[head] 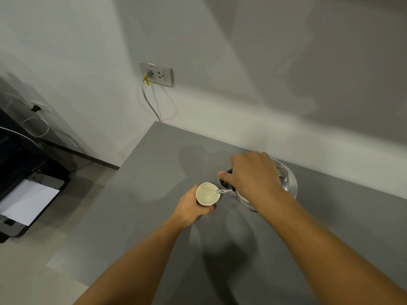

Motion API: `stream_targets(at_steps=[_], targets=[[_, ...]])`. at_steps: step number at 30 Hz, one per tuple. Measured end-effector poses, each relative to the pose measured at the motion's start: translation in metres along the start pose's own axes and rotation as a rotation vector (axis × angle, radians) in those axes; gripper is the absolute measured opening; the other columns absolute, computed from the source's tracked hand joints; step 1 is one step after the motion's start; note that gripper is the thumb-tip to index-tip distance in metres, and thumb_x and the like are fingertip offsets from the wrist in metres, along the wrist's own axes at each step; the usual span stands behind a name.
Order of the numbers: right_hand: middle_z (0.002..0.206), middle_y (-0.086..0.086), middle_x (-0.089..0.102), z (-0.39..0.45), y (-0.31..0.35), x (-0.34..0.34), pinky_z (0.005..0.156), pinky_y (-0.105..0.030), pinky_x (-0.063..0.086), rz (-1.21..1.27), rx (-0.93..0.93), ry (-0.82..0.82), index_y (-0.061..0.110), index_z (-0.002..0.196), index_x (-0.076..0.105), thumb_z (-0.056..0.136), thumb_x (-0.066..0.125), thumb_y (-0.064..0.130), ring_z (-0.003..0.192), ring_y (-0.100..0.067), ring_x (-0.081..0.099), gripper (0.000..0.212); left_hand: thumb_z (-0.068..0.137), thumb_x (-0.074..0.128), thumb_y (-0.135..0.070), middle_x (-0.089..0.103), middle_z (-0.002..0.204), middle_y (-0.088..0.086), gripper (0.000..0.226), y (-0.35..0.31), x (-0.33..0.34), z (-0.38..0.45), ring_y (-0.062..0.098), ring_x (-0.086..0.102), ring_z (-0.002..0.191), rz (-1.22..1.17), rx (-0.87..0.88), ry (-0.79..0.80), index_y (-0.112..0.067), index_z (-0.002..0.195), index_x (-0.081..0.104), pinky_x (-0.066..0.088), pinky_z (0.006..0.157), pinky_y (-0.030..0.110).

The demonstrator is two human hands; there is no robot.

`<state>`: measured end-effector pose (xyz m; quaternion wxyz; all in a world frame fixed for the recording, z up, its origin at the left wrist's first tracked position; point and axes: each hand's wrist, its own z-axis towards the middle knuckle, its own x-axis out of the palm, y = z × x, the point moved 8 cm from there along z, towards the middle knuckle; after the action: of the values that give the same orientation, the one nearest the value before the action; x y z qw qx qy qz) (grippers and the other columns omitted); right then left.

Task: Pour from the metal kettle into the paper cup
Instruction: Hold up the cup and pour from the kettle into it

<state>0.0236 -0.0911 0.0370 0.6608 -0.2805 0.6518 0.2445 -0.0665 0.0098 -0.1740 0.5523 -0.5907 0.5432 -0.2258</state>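
A white paper cup (208, 194) is held above the grey table (154, 194), with my left hand (191, 208) wrapped around its side from below left. The metal kettle (286, 183) is tilted to the left, its thin spout (225, 191) reaching over the cup's right rim. Clear liquid streams from the spout into the cup, which holds some liquid. My right hand (251, 175) grips the kettle's black handle from above and hides most of the lid and body.
The table meets a white wall at its far edge; its left edge drops to the floor. A wall socket (156, 74) with a plugged cable sits above the table's far corner. A black printer (26, 190) with white paper stands on the floor at left.
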Motion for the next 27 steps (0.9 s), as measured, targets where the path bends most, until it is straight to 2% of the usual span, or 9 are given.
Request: stream_targets(at_steps=[5, 8, 11, 15, 18, 23, 27], targets=[[0.055, 0.001, 0.039, -0.001, -0.001, -0.003, 0.067, -0.034, 0.029, -0.009, -0.002, -0.028, 0.018, 0.067, 0.053, 0.082, 0.062, 0.047, 0.065, -0.026, 0.047, 0.033, 0.063, 0.088, -0.034, 0.070, 0.104, -0.013, 0.059, -0.001, 0.000, 0.001, 0.010, 0.067, 0.092, 0.007, 0.001, 0.005, -0.040, 0.113, 0.058, 0.048, 0.056, 0.010], [0.064, -0.003, 0.052, -0.001, -0.002, -0.004, 0.068, -0.034, 0.030, -0.003, 0.005, -0.038, 0.018, 0.069, 0.053, 0.082, 0.061, 0.049, 0.067, -0.027, 0.046, 0.035, 0.061, 0.087, -0.037, 0.069, 0.102, -0.015, 0.057, -0.002, 0.000, 0.001, 0.004, 0.065, 0.089, 0.012, 0.009, 0.006, -0.047, 0.108, 0.056, 0.048, 0.056, 0.009], [0.064, -0.003, 0.051, -0.001, -0.002, -0.005, 0.068, -0.034, 0.031, 0.004, 0.013, -0.042, 0.018, 0.068, 0.052, 0.082, 0.062, 0.050, 0.067, -0.027, 0.046, 0.036, 0.062, 0.087, -0.037, 0.069, 0.102, -0.015, 0.059, -0.001, 0.001, 0.001, 0.008, 0.066, 0.091, 0.025, 0.007, 0.014, -0.045, 0.112, 0.056, 0.048, 0.057, 0.009], [0.057, 0.001, 0.044, -0.001, -0.004, -0.004, 0.067, -0.034, 0.031, 0.001, 0.025, -0.031, 0.019, 0.067, 0.053, 0.082, 0.061, 0.050, 0.066, -0.026, 0.047, 0.036, 0.061, 0.086, -0.037, 0.070, 0.105, -0.016, 0.063, 0.000, 0.001, 0.003, 0.005, 0.065, 0.094, 0.037, 0.017, 0.006, -0.041, 0.117, 0.058, 0.051, 0.063, 0.013], [0.061, -0.001, 0.052, -0.001, -0.007, -0.005, 0.065, -0.033, 0.031, 0.013, 0.046, -0.022, 0.018, 0.068, 0.057, 0.083, 0.060, 0.050, 0.066, -0.025, 0.050, 0.035, 0.062, 0.087, -0.034, 0.070, 0.104, -0.017, 0.062, 0.002, 0.001, 0.003, 0.001, 0.064, 0.093, 0.025, 0.017, 0.004, -0.042, 0.116, 0.058, 0.049, 0.060, 0.010], [0.071, -0.004, 0.063, -0.009, -0.021, -0.005, 0.057, -0.033, 0.031, 0.095, 0.116, 0.002, 0.018, 0.069, 0.056, 0.086, 0.061, 0.055, 0.067, -0.026, 0.050, 0.041, 0.064, 0.088, -0.027, 0.070, 0.104, -0.014, 0.061, 0.005, 0.002, 0.004, 0.000, 0.064, 0.087, 0.022, 0.009, 0.010, -0.041, 0.115, 0.058, 0.047, 0.058, 0.007], [0.063, -0.003, 0.058, -0.018, -0.037, 0.003, 0.048, -0.031, 0.032, 0.216, 0.190, 0.027, 0.018, 0.061, 0.048, 0.085, 0.062, 0.054, 0.065, -0.025, 0.057, 0.046, 0.064, 0.089, -0.026, 0.069, 0.108, -0.014, 0.062, 0.005, 0.003, 0.005, -0.003, 0.062, 0.097, 0.045, 0.021, 0.015, -0.038, 0.117, 0.058, 0.044, 0.069, 0.004]])
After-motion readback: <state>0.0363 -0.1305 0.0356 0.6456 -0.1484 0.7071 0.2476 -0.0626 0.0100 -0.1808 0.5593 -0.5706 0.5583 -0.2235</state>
